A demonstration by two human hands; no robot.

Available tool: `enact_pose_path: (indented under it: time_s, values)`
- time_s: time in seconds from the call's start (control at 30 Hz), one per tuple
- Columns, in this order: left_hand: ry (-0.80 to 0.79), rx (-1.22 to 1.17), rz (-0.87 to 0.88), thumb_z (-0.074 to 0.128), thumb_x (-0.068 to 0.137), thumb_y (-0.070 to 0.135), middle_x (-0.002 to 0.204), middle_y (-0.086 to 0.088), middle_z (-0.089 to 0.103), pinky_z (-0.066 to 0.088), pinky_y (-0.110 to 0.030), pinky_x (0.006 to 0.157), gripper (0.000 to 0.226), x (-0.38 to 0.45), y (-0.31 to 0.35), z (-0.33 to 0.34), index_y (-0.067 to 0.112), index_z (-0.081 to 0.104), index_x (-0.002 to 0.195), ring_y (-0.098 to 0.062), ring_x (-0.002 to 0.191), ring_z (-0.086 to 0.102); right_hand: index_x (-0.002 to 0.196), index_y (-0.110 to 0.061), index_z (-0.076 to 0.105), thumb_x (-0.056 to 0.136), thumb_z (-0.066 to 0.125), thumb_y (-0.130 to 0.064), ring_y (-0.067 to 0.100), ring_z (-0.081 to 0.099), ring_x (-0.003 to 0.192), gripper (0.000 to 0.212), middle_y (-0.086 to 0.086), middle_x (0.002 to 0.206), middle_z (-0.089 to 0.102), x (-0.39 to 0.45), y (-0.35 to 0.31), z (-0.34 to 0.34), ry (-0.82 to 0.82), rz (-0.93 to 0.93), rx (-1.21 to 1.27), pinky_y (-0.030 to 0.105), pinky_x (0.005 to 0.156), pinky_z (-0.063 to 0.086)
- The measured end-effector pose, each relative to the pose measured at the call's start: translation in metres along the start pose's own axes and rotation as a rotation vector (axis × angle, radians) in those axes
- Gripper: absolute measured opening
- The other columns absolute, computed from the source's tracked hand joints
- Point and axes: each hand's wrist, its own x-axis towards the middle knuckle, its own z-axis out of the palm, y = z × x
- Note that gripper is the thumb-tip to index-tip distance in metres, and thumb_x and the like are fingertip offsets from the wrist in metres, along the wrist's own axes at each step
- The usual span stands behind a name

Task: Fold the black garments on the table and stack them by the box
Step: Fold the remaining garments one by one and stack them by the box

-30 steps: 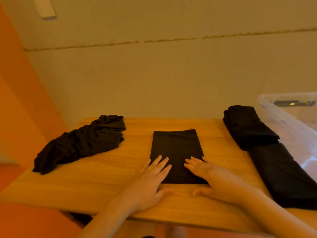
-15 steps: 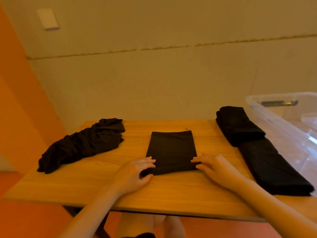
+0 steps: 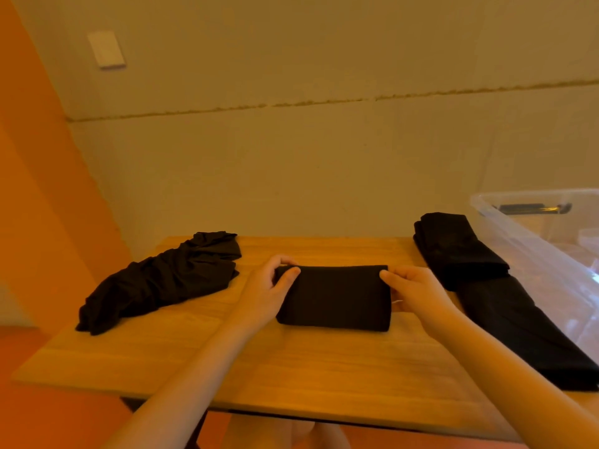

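On the left wall hangs a pale switch plate [image 3: 106,49], high above the wooden table [image 3: 291,367]. At the table's far left lies a crumpled black garment [image 3: 162,280], loose and unfolded, stretching from the far edge toward the near left corner.

In the middle of the table sits the folded black garment [image 3: 334,298], a compact rectangle lying flat with its long side running left to right. The left hand [image 3: 262,296] grasps its far left corner, thumb on top of the cloth and the other fingers curled round behind the edge. The right hand [image 3: 418,293] pinches the far right corner in the same way, thumb pressed on the top surface and fingers tucked at the side of the fold. A small pale tag or thread shows just beside the right hand at the garment's right edge.

Further right, a stack of folded black garments [image 3: 460,254] lies along the table's right side, the far pieces resting on a longer folded piece that runs to the near right corner. Just beside it, at the far right, stands the clear plastic box [image 3: 531,241], touching or nearly touching the stack.
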Motion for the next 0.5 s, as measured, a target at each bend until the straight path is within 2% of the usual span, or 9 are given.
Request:
enact_pose_path:
  time_s: [0.1,0.17,0.23,0.33,0.4,0.5]
  values:
    - [0.039,0.018,-0.102,0.048,0.096,0.028,0.091,0.017,0.050,0.038,-0.013,0.060,0.008,0.026,0.002,0.007,0.024,0.053,0.100,-0.004,0.088,0.049,0.084,-0.019,0.059,0.094,0.048,-0.019,0.012,0.060,0.079,0.015,0.001,0.086,0.062,0.018,-0.004,0.004,0.042,0.029,-0.020,0.021,0.061,0.047]
    - [0.054,0.022,-0.206,0.051,0.095,0.031,0.098,0.012,0.049,0.036,-0.016,0.061,0.018,0.042,-0.001,0.013,0.020,0.053,0.109,-0.007,0.094,0.046,0.087,-0.015,0.061,0.094,0.049,-0.021,0.014,0.060,0.079,0.015,0.003,0.087,0.062,0.033,-0.001,0.007,0.066,0.054,-0.097,0.022,0.063,0.049]
    - [0.041,-0.026,-0.324,0.058,0.091,0.031,0.105,0.004,0.048,0.040,-0.019,0.062,0.033,0.052,-0.007,0.019,0.016,0.050,0.119,-0.012,0.093,0.047,0.088,-0.010,0.062,0.094,0.050,-0.023,0.014,0.058,0.070,0.019,0.005,0.080,0.060,0.046,0.007,0.011,0.076,0.069,-0.244,0.023,0.063,0.048]
    - [0.004,-0.138,-0.484,0.069,0.084,0.026,0.120,-0.006,0.051,0.048,-0.030,0.081,0.051,0.060,-0.024,0.027,0.015,0.044,0.128,-0.023,0.104,0.053,0.084,-0.010,0.061,0.094,0.050,-0.026,0.012,0.053,0.058,0.022,0.003,0.069,0.057,0.055,0.021,0.015,0.066,0.073,-0.443,0.024,0.058,0.047]
    - [0.001,-0.150,-0.554,0.070,0.083,0.023,0.131,-0.010,0.048,0.047,-0.031,0.083,0.052,0.061,-0.035,0.029,0.015,0.045,0.128,-0.027,0.114,0.051,0.084,-0.012,0.060,0.094,0.051,-0.028,0.014,0.057,0.057,0.022,0.003,0.069,0.061,0.058,0.029,0.015,0.084,0.069,-0.524,0.026,0.060,0.051]
    - [0.022,-0.144,-0.568,0.069,0.084,0.021,0.133,-0.010,0.048,0.044,-0.029,0.078,0.043,0.062,-0.045,0.029,0.014,0.050,0.123,-0.026,0.115,0.051,0.078,-0.016,0.058,0.093,0.052,-0.027,0.014,0.061,0.059,0.020,0.003,0.070,0.064,0.059,0.033,0.014,0.142,0.025,-0.623,0.027,0.061,0.053]
